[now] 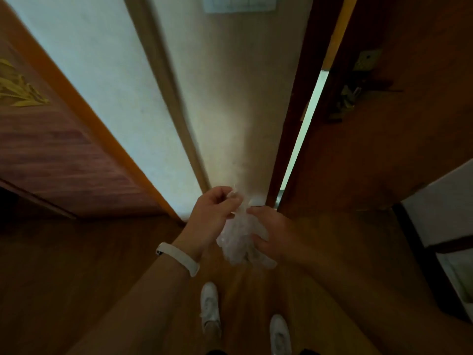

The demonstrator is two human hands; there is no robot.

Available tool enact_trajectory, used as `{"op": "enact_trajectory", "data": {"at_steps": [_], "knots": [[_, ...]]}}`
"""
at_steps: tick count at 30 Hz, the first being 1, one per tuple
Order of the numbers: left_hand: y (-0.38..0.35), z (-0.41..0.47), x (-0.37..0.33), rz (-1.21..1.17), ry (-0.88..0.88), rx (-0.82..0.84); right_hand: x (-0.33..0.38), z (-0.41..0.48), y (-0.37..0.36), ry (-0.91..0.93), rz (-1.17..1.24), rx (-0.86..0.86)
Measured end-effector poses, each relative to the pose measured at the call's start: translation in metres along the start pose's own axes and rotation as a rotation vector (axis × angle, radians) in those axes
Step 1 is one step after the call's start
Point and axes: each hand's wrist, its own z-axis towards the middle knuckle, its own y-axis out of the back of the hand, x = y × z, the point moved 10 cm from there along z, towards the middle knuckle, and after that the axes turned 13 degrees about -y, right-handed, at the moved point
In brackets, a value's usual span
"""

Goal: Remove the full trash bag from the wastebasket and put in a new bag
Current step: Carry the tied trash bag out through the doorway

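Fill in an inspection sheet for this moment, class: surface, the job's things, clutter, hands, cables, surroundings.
Surface: brown wooden floor, blurred.
Job's things: crumpled clear plastic bag, held bunched up; wastebasket not in view.
Clutter: nothing seen.
Hands: left hand pinches the bag's top; right hand grips its side. White wristband on the left wrist.
Cables: nothing seen.
Surroundings: pale wall ahead, dark wooden door ajar on the right, white shoes below.
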Motion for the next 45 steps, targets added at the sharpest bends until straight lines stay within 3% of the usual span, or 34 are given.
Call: {"op": "enact_trajectory", "data": {"at_steps": [8,16,19,35,41,45], "knots": [[0.033,0.095,0.037,0.036,0.043,0.199,0.015,0.075,-0.021,-0.14,-0.053,-0.096],[0.043,0.171,0.111,0.142,0.127,0.311,-0.049,0.144,-0.071,-0.278,-0.03,-0.084],[0.032,0.192,0.158,0.172,0.17,0.334,-0.087,0.168,-0.11,-0.258,0.058,-0.052],[-0.029,0.287,0.522,0.062,0.391,0.252,-0.356,0.298,-0.329,-0.334,-0.119,0.027],[-0.052,0.302,0.606,0.071,0.441,0.331,-0.421,0.319,-0.386,-0.345,-0.137,0.06],[-0.058,0.316,0.642,0.108,0.462,0.272,-0.452,0.332,-0.405,-0.336,-0.17,0.065]]}}
